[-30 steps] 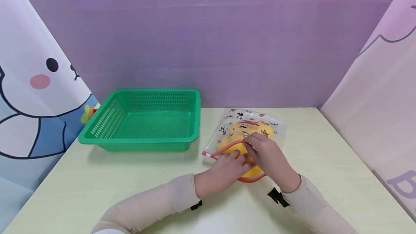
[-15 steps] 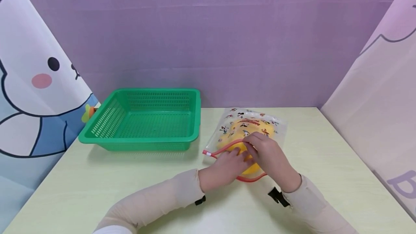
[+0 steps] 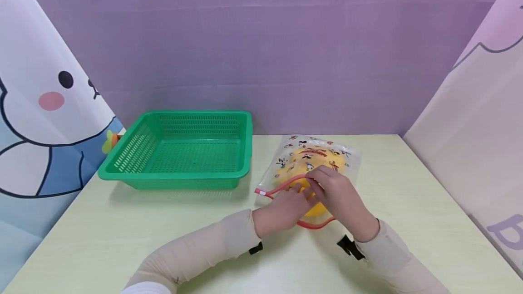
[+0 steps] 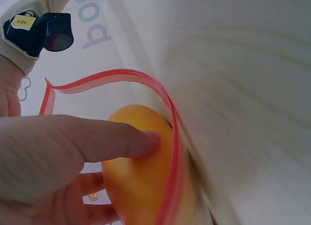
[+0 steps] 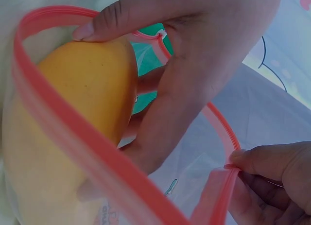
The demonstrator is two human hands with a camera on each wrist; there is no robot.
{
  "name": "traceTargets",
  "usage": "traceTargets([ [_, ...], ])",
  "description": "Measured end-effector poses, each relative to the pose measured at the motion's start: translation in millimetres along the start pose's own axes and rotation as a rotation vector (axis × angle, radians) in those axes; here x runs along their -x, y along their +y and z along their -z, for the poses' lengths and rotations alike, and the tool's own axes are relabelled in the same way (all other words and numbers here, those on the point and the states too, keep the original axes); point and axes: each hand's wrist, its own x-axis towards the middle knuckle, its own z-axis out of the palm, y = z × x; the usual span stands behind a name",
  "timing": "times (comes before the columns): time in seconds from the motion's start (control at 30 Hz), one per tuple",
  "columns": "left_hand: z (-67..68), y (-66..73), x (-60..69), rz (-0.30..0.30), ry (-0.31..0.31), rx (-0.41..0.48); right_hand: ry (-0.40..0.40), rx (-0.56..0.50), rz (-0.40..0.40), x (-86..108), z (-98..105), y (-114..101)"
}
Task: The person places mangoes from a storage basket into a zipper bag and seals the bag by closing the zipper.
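A clear zip bag [image 3: 282, 162] with printed cartoon figures and red zip edges lies on the table, right of the middle. Yellow shapes fill it, partly hidden by the print. At its gaping mouth is a yellow mango [image 5: 92, 79], smooth and finely speckled. My left hand [image 3: 282, 211] grips this mango, thumb on one side and fingers around the other, as the left wrist view shows with the mango [image 4: 138, 179] in front. My right hand [image 3: 341, 196] pinches the upper red zip edge [image 5: 232, 159] and holds it raised.
A green plastic basket [image 3: 175, 177] with slotted walls stands to the left of the bag. Behind the pale table [image 3: 408, 203] rises a purple backdrop [image 3: 261, 58]. Printed cloth panels [image 3: 482, 126] close off both sides.
My left hand has edged forward and to the right, carrying the mango slightly deeper into the bag's mouth. The right hand keeps its pinch on the zip edge, almost still.
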Motion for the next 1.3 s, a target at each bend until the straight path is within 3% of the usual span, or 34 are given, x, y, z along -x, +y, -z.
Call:
traceTargets([
  [0.17,1.0,-0.2,-0.9,0.021,0.001,0.008,-0.001,0.003,0.003,-1.3,1.0,-0.4],
  [0.43,1.4,-1.9,0.4,0.001,0.002,0.013,-0.002,-0.003,0.003,-2.2,1.5,0.3],
  [0.6,2.0,-4.2,3.2,-0.036,0.002,0.073,-0.008,-0.003,-0.005,-2.0,1.1,0.5],
  [0.77,4.3,-4.8,8.8,-0.096,0.043,0.047,-0.007,-0.003,-0.014,-1.8,0.7,0.5],
  [1.07,18.0,-3.4,36.9,-0.181,0.158,-0.011,-0.017,0.001,-0.031,-0.9,0.8,0.3],
  [1.3,31.4,-8.5,60.3,-0.205,0.176,0.046,-0.02,0.006,-0.037,-0.4,1.2,-0.4],
])
